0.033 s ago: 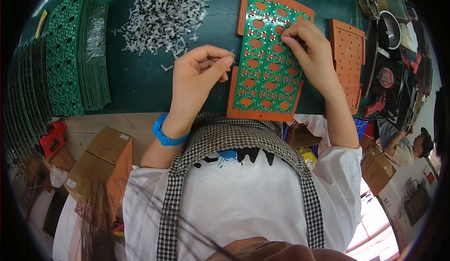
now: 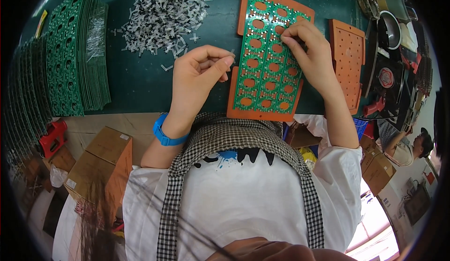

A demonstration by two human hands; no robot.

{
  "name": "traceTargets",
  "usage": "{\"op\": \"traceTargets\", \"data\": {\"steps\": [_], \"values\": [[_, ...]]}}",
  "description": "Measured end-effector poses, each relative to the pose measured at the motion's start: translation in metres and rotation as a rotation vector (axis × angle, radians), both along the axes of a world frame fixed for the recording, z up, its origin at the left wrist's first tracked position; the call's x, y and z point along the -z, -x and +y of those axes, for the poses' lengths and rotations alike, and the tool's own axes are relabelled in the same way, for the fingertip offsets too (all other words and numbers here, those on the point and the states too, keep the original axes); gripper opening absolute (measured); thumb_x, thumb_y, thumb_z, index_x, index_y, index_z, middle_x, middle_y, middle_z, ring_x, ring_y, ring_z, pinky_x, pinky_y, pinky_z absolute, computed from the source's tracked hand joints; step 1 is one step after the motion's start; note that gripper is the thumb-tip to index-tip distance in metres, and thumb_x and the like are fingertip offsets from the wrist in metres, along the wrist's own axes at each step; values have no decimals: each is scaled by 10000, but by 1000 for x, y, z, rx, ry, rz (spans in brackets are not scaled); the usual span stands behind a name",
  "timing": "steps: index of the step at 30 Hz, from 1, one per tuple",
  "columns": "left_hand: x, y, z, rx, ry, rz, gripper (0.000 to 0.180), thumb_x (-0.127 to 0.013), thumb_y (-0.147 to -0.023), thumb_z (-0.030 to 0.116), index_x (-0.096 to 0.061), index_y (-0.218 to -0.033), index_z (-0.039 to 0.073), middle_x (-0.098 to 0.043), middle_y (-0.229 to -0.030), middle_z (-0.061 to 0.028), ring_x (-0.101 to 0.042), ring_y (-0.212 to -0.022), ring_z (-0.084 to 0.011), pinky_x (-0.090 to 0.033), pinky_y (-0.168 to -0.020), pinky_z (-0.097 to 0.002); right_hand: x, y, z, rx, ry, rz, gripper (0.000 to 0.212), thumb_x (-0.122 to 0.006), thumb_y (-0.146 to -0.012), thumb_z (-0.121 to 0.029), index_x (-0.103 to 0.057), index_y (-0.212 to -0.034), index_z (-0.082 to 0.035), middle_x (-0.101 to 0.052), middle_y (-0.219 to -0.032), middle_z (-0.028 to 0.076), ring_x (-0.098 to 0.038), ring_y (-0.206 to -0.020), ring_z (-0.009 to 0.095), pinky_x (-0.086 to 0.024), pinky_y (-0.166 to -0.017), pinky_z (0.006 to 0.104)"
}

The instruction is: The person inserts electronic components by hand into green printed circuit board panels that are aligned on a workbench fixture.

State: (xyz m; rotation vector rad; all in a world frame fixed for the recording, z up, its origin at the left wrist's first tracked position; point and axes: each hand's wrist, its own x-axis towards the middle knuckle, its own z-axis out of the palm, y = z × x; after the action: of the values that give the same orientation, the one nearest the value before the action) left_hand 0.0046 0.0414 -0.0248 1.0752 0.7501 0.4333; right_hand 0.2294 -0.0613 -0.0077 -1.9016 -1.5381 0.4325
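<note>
A green circuit board panel (image 2: 255, 68) with rows of oval openings lies on an orange-brown fixture plate (image 2: 234, 113). Over its upper right part is my right hand (image 2: 309, 50), thumb and forefinger pinched at the board; whatever is between them is too small to make out. My left hand (image 2: 199, 73) hovers just left of the panel. A small clear-and-dark component (image 2: 233, 52) pokes out between its closed thumb and forefinger. Similar small clear, white and black components form a pile (image 2: 164, 15) beyond my left hand, with a few loose ones at its edge.
Tall stacks of green circuit boards (image 2: 65, 59) stand at the left. Right of the panel lies a second orange-brown plate (image 2: 348, 64) with holes. A metal bowl (image 2: 391, 29) and other gear crowd the far right. Cardboard boxes (image 2: 101, 162) sit below the table; another person (image 2: 405, 146) is at right.
</note>
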Motion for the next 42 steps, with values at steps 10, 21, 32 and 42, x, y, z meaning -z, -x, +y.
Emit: {"op": "traceTargets", "data": {"steps": [10, 21, 32, 42], "values": [[-1, 0, 0, 23, 52, -31, 108, -640, -877, 53, -667, -940, -31, -634, -741, -22, -570, -648, -55, -461, -598, -187, -8, -1, -3, 16, 28, -18, 59, -613, -852, -51, -583, -894, -23, -591, -873, 88, -606, -819, 256, -483, -704, 329], [3, 1, 0, 27, 28, -25, 108, -638, -880, 57, -667, -941, -27, -632, -744, -17, -571, -647, -54, -463, -595, -186, -7, -1, 1, -71, 32, -53, 68, -615, -844, -42, -571, -886, -11, -593, -884, 96, -613, -834, 269, -488, -702, 347], [4, -1, -1, 29, 11, -11, 114, -639, -883, 70, -670, -940, -23, -634, -743, -13, -567, -641, -45, -459, -588, -181, -1, -3, 1, -99, -20, -253, 94, -644, -823, -72, -583, -885, -36, -589, -881, 83, -614, -821, 278, -507, -674, 353], [-3, -3, -3, 46, -36, 47, 135, -651, -878, 92, -675, -949, -20, -641, -746, -15, -565, -631, -42, -436, -554, -174, 2, 1, -12, -144, -86, -433, 263, -697, -764, -106, -658, -1024, -96, -643, -914, 40, -632, -776, 214, -521, -639, 335]]}}
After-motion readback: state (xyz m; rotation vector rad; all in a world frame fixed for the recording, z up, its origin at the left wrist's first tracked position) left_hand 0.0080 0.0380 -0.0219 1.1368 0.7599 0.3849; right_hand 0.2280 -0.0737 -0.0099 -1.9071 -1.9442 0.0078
